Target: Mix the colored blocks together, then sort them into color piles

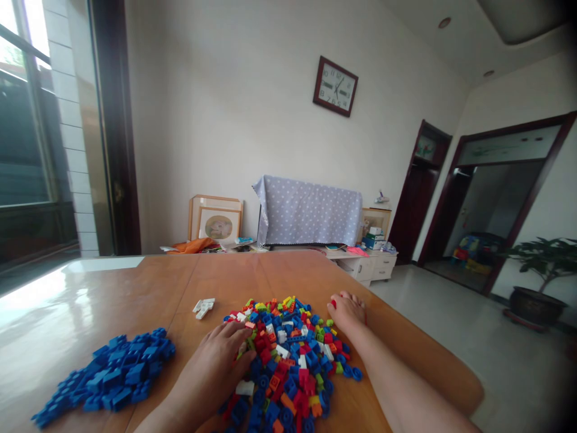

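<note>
A mixed pile of toy building bricks (288, 349) in red, blue, white, orange, yellow and green lies on the wooden table (261, 270). My left hand (220, 355) rests at the pile's left edge, thumb and fingers apart, fingertips among the bricks. To the right of the pile, my right hand (348, 310) is closed low over the table. A red brick (333, 304) shows by its thumb, and a bit of red shows at its far side. On the left lies a separate heap of blue bricks (117, 373). Several white bricks (204, 307) form a small group behind my left hand.
The table's right edge runs past my right forearm. Beyond the table are a low white cabinet (383, 264), a cloth-covered flat object (311, 210) and framed pictures (219, 222). A potted plant (538, 300) stands on the floor at right.
</note>
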Tool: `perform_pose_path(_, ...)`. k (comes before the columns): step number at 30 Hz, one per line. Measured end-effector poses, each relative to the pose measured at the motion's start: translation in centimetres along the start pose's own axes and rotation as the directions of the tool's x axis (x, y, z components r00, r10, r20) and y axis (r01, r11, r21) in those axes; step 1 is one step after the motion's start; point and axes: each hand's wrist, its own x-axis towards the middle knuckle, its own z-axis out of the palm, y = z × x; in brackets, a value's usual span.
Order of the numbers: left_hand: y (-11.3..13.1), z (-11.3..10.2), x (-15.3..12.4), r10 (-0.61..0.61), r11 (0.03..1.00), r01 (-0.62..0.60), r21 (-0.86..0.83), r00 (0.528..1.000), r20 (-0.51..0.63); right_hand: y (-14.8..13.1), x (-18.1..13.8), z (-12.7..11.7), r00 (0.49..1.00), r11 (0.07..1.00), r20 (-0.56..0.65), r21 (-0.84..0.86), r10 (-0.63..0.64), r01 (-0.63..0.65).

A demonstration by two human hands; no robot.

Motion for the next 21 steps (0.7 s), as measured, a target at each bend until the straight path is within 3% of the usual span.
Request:
perform_pose_path(10, 0.45, -0.2, 0.08, -0.03, 0.999, 0.03, -0.013, 1.0, 0.0, 0.56, -0.11, 0.52, 0.998, 0.998, -0.053, 0.064, 0.027, -0.024)
perform_pose_path(21, 0.71, -0.64, 0.02, -0.008, 1.0, 0.008, -0.007, 1.0, 0.004, 1.09, 0.4, -0.05, 0.988, 0.952, -0.137, 0.304, 0.067, -0.022)
